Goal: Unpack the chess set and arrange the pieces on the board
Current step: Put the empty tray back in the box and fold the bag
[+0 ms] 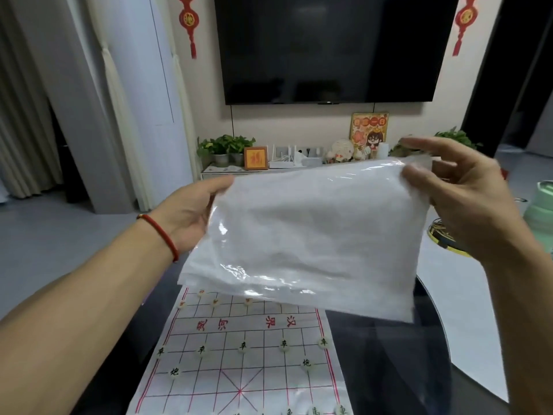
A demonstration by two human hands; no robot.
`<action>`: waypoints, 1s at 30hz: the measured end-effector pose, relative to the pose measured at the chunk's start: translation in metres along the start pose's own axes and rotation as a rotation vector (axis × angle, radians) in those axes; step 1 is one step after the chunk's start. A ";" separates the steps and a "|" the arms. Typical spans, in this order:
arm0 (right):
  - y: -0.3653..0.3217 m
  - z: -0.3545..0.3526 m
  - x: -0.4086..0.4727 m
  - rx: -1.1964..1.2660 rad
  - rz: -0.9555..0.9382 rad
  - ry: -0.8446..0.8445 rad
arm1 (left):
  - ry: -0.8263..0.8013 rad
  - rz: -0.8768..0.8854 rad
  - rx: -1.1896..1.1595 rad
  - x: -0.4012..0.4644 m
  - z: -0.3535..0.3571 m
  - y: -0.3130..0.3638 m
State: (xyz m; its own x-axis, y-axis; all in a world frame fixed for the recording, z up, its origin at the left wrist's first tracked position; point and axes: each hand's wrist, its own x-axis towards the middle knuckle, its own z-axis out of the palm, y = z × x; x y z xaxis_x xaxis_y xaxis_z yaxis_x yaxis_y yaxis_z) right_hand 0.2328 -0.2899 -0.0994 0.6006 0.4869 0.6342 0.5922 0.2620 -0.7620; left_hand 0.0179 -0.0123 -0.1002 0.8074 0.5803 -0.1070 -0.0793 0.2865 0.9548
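Below the held plastic bag (pixel 302 235), the board sheet (pixel 239 369) carries large red characters across its middle band, seen upside down; the pair on the right reads 汉界, the pair on the left is too distorted to read. White round pieces (pixel 242 346) in a row nearer the person bear a dark 卒; two pieces (pixel 306 363) behind that row bear 炮. An orange framed plaque (pixel 255 158) beyond the bag shows a gold character, unreadable.

This is a living room in a home. A big TV (pixel 335 46) hangs on the wall, red lucky charms (pixel 188 22) beside it, with potted plants (pixel 227 148) below and long curtains (pixel 27 94).
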 end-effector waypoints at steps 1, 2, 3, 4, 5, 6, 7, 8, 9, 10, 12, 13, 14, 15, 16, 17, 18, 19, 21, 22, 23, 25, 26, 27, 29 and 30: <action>0.002 0.002 0.000 -0.013 0.011 0.033 | 0.030 0.054 -0.026 0.002 0.001 -0.002; 0.006 0.004 -0.001 -0.030 0.021 0.086 | 0.036 0.110 -0.051 0.004 0.002 -0.003; 0.009 0.006 -0.002 -0.041 0.027 0.139 | 0.034 0.167 -0.061 0.006 0.000 -0.006; 0.012 0.008 -0.002 -0.048 0.033 0.177 | 0.023 0.221 -0.064 0.007 -0.001 -0.008; 0.015 0.010 -0.003 -0.064 0.039 0.193 | 0.020 0.274 -0.063 0.009 -0.005 -0.010; 0.016 0.010 -0.004 -0.080 0.049 0.183 | 0.006 0.326 -0.068 0.010 -0.007 -0.012; 0.018 0.008 -0.004 -0.091 0.065 0.151 | -0.003 0.377 -0.073 0.010 -0.009 -0.012; 0.018 0.005 -0.004 -0.075 0.094 0.096 | -0.005 0.427 -0.064 0.009 -0.010 -0.012; 0.018 0.002 -0.005 -0.053 0.127 0.028 | -0.002 0.483 -0.034 0.008 -0.012 -0.010; 0.016 0.000 -0.007 -0.042 0.151 -0.043 | 0.005 0.535 0.012 0.007 -0.015 -0.009; 0.016 0.001 -0.008 -0.152 0.151 -0.099 | 0.028 0.622 0.098 0.006 -0.019 -0.008; 0.018 0.002 -0.008 -0.255 0.131 -0.080 | 0.049 0.657 0.127 0.006 -0.020 -0.008; 0.018 0.004 -0.008 -0.328 0.113 -0.049 | 0.072 0.691 0.152 0.005 -0.020 -0.008; 0.019 0.006 -0.008 -0.340 0.104 -0.033 | 0.103 0.710 0.164 0.005 -0.020 -0.008; 0.020 0.008 -0.009 -0.290 0.105 -0.030 | 0.138 0.718 0.173 0.005 -0.020 -0.007; 0.021 0.010 -0.008 -0.188 0.127 -0.021 | 0.165 0.723 0.191 0.005 -0.019 -0.007; 0.020 0.012 -0.008 -0.088 0.161 -0.008 | 0.180 0.728 0.222 0.004 -0.018 -0.007; 0.020 0.015 -0.008 -0.008 0.182 0.012 | 0.183 0.730 0.262 0.004 -0.018 -0.008; 0.022 0.023 -0.008 0.067 0.175 0.065 | 0.178 0.748 0.350 0.003 -0.019 -0.010; 0.026 0.028 -0.007 0.041 0.149 0.106 | 0.189 0.761 0.391 0.002 -0.020 -0.011; 0.030 0.032 -0.007 -0.004 0.116 0.138 | 0.217 0.765 0.429 0.000 -0.020 -0.013; 0.035 0.039 -0.008 -0.039 0.079 0.151 | 0.304 0.721 0.450 -0.002 -0.022 -0.016; 0.036 0.041 -0.009 -0.036 0.078 0.144 | 0.322 0.673 0.402 -0.001 -0.025 -0.018; 0.036 0.042 -0.009 -0.035 0.078 0.128 | 0.309 0.608 0.334 -0.002 -0.028 -0.018; 0.034 0.043 -0.010 -0.003 0.081 0.073 | 0.264 0.485 0.349 0.000 -0.037 -0.017; 0.033 0.043 -0.011 0.031 0.083 0.040 | 0.242 0.462 0.489 0.000 -0.042 -0.014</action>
State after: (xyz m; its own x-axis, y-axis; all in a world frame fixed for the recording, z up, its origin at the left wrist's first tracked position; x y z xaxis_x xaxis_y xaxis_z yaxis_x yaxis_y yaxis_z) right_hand 0.2223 -0.2504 -0.1370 0.6687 0.4742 0.5727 0.5227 0.2480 -0.8157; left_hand -0.0060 0.0158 -0.1255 0.5976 0.7288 0.3342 -0.0651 -0.3714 0.9262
